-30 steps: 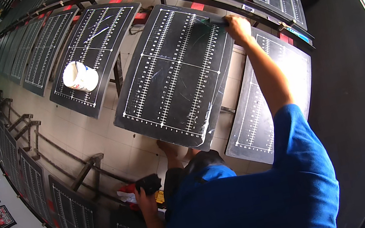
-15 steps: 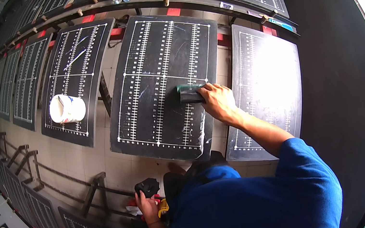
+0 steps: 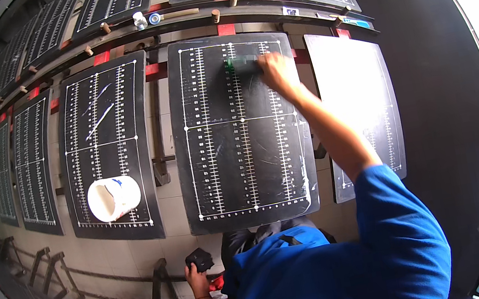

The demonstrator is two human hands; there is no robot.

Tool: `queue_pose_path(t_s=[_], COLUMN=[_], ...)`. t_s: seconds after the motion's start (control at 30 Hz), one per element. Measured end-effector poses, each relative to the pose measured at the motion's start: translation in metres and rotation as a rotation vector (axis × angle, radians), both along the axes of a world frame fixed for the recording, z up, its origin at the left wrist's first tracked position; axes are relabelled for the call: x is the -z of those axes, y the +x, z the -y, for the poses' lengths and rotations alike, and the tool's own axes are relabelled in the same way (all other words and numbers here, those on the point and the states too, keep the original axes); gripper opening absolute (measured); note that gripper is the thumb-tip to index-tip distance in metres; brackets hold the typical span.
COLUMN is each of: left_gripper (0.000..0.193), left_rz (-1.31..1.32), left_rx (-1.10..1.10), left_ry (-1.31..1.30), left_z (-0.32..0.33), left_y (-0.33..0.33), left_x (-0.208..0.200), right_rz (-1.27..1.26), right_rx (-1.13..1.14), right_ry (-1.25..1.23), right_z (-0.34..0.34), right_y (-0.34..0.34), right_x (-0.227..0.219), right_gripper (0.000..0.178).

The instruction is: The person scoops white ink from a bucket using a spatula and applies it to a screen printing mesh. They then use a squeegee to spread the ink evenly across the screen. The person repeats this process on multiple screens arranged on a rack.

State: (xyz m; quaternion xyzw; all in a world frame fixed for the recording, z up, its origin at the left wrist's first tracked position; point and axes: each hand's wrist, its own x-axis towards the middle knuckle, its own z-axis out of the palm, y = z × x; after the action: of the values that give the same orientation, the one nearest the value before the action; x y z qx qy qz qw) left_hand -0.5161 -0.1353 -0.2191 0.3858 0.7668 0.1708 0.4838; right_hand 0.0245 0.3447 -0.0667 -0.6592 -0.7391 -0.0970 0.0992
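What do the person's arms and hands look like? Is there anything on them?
Both hands are bare, with no gloves. The right hand sits at the end of a long bare forearm that comes out of a short, bright blue sleeve. The left hand has a thin band around its wrist.

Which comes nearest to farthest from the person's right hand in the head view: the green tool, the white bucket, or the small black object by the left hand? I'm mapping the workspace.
From the right hand:
1. Green tool, held at the hand, on top of the middle black panel.
2. White bucket, left, on the neighbouring panel.
3. Small black object, lowest, in the left hand.
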Motion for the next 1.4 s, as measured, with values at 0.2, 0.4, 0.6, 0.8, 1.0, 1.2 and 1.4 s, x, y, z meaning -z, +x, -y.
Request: queue_pose_path(t_s=[0.2, 0.4, 0.6, 0.8, 1.0, 1.2, 1.4], left_gripper=[0.022, 0.024, 0.040, 0.031, 0.019, 0.028, 0.043], left_rz=[0.463, 0.402, 0.332, 0.236, 0.316, 0.267, 0.245], left_rx=[-0.729, -0.410, -0.396, -0.300, -0.205, -0.204, -0.421], left_ry=[-0.284, -0.194, -0.127, -0.286, -0.379, -0.146, -0.191], left_z=[-0.060, -0.053, -0.074, -0.087, -0.048, -0.067, -0.084], left_y=[-0.037, -0.096, -0.116, -0.107, -0.117, -0.104, -0.073], left_x=[-0.009, 0.087, 0.074, 0.023, 0.111, 0.139, 0.036], right_rz=[-0.198, -0.135, -0.168, -0.053, -0.189, -0.208, 0.054], right_rx=[-0.162, -0.050, -0.046, 0.057, -0.168, -0.123, -0.049], right_ry=[-0.275, -0.307, 0.109, -0.049, -0.232, -0.506, 0.043], right_z=[0.223, 0.097, -0.118, -0.072, 0.191, 0.188, -0.005], right_y=[-0.099, -0.107, -0.096, -0.121, -0.172, -0.135, 0.044], right_x=[-0.037, -0.040, -0.018, 0.000, -0.024, -0.061, -0.013], right_gripper=[0.037, 0.011, 0.017, 0.010, 0.045, 0.040, 0.019])
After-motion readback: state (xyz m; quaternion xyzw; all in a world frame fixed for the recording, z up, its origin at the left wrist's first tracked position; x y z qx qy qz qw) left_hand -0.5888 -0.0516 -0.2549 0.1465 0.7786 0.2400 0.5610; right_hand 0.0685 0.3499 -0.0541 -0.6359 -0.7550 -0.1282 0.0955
